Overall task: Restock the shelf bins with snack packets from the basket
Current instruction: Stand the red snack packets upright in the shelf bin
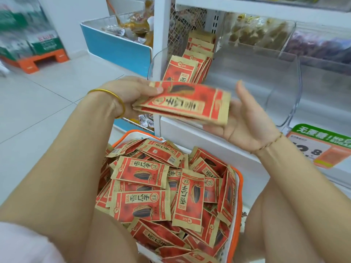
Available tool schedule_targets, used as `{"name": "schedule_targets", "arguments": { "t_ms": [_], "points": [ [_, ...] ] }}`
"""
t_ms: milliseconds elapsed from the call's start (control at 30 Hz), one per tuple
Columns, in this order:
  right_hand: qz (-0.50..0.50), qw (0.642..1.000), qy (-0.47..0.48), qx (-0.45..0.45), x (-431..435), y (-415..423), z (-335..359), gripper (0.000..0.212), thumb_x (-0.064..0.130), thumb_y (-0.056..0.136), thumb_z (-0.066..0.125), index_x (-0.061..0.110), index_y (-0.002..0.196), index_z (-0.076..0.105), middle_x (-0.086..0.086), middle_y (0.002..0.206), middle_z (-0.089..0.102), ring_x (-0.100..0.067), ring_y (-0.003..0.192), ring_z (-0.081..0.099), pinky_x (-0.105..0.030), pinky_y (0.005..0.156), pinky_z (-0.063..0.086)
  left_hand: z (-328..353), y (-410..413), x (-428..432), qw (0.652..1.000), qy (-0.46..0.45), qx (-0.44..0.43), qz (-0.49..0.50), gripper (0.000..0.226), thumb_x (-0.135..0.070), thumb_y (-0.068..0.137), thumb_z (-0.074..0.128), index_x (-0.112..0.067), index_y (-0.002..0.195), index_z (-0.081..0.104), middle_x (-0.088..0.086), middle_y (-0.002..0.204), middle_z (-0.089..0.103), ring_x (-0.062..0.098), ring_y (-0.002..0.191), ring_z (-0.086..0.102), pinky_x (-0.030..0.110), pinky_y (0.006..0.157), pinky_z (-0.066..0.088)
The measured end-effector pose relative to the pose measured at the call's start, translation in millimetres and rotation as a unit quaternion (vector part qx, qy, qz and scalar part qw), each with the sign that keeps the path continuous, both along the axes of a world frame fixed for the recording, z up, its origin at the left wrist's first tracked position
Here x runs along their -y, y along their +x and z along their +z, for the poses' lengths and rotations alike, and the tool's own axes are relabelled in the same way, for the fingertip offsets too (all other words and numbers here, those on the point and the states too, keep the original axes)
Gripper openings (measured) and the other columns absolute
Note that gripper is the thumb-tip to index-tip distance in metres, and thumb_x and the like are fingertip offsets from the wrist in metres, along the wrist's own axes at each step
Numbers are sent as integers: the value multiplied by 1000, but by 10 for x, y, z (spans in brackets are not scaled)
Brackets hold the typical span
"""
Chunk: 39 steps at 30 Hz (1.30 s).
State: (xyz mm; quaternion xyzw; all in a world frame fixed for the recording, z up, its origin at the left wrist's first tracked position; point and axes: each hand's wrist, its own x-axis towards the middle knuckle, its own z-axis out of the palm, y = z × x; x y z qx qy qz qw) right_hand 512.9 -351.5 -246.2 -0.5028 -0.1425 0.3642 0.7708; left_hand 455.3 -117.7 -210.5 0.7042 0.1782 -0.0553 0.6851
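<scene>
Head-camera view, looking down over both forearms. I saw the left hand, a gold bangle on its wrist, gripping a small stack of red-and-tan sunflower seed packets by its left end, thumb on top and fingers curled beneath. The right hand was open, fingers straight and palm up, cupping the stack's right end without closing on it. The stack hung in the air between the orange-rimmed basket below, heaped with loose packets of the same kind, and the clear shelf bin behind it, where a row of packets stood on edge at the bin's left side.

Risks, as I judged them: the stack was clamped at one end only, so the packets could fan apart and slide off the open palm, landing on the floor beside the basket. The bin's curved front lip could catch the lower packets on the way in. Released too loosely, they could topple the standing row. Motion blur hid how squarely the stack's edges were aligned.
</scene>
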Motion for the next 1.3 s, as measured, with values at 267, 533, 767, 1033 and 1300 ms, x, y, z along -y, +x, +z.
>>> {"name": "schedule_targets", "arguments": {
  "t_ms": [267, 533, 767, 1033, 1300],
  "points": [
    [-145, 988, 51, -14, -629, 51, 253, 9, 10, 93, 54, 5, 100, 56, -12, 95, 66, -23, 85, 66, -34, 67, 60, 67, 185, 345, 978, -86, 137, 129, 5, 0, 90, 57, 2, 87, 53, 10, 67, 68, 13, 56, 67, 30, 57, 59],
    [-238, 966, -85, 47, -908, 891, 382, 17, 0, 91, 55, 9, 105, 52, -10, 94, 65, -25, 80, 66, -43, 65, 56, -169, 581, 138, 809, 544, 157, 158, 32, -25, 93, 50, -16, 123, 59, 11, 135, 46, 29, 129, 36, 37, 105, 25],
    [-147, 903, -317, 249, -1044, 990, 72, 34, 3, 75, 75, 15, 100, 56, -7, 108, 67, -25, 99, 65, -45, 84, 55, -275, 700, 95, 834, 523, 108, 140, 34, -9, 96, 40, -4, 126, 54, 14, 149, 29, 34, 135, 27, 39, 110, 23],
    [6, 823, -496, 277, -1234, 1057, 26, 37, 24, 81, 73, 12, 115, 62, -6, 119, 64, -24, 111, 60, -34, 99, 47, -240, 739, 115, 855, 477, 94, 180, 36, -1, 91, 40, -1, 124, 54, 10, 146, 30, 34, 131, 31, 37, 107, 26],
    [47, 734, -574, 359, -1330, 920, 226, 52, 39, 93, 55, 8, 134, 47, -12, 135, 51, -28, 123, 50, -34, 101, 41, -258, 734, 140, 854, 482, 86, 178, 36, -2, 92, 38, -2, 124, 54, 9, 148, 27, 34, 130, 28, 39, 107, 26]
  ]
}}
